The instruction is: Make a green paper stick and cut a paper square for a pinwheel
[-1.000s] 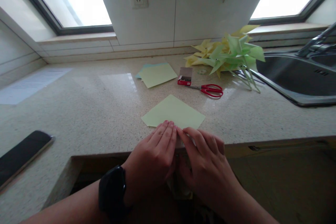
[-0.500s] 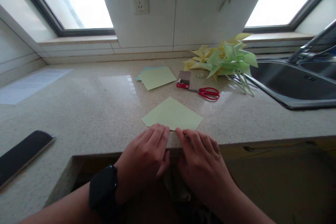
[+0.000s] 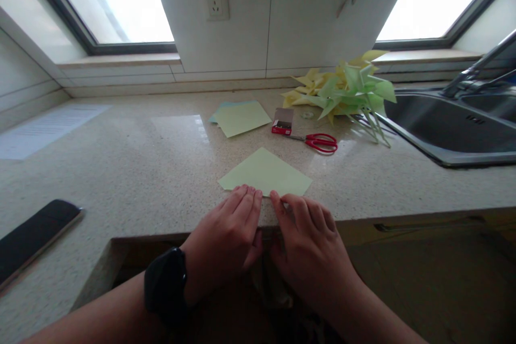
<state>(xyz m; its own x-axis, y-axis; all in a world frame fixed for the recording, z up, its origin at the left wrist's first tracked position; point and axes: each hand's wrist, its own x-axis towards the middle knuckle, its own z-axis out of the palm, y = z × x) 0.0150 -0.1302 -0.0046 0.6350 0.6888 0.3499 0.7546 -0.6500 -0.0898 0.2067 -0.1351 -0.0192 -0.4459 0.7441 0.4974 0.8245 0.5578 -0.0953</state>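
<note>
A pale green sheet of paper [image 3: 266,170], folded to a kite-like shape, lies near the counter's front edge with a point facing away. My left hand [image 3: 229,236] rests on its near edge with outstretched fingers side by side; its thumb hangs lower, over the counter edge. My right hand [image 3: 312,242] touches the same edge with the index fingertip, the other fingers slightly bent. Only a narrow gap separates the two hands. Beyond the sheet are red-handled scissors [image 3: 321,143], a small red box [image 3: 281,130] and a stack of coloured paper [image 3: 243,119].
Green and yellow paper pinwheels [image 3: 350,86] lie at the back right, beside a steel sink [image 3: 447,164]. A small clear ring [image 3: 307,115] is near them. On the left are a black phone [image 3: 36,239] and a printed sheet [image 3: 48,129].
My left fingers have slid slightly right and forward along the near edge. My right fingertips have shifted slightly forward. The green sheet has barely moved.
</note>
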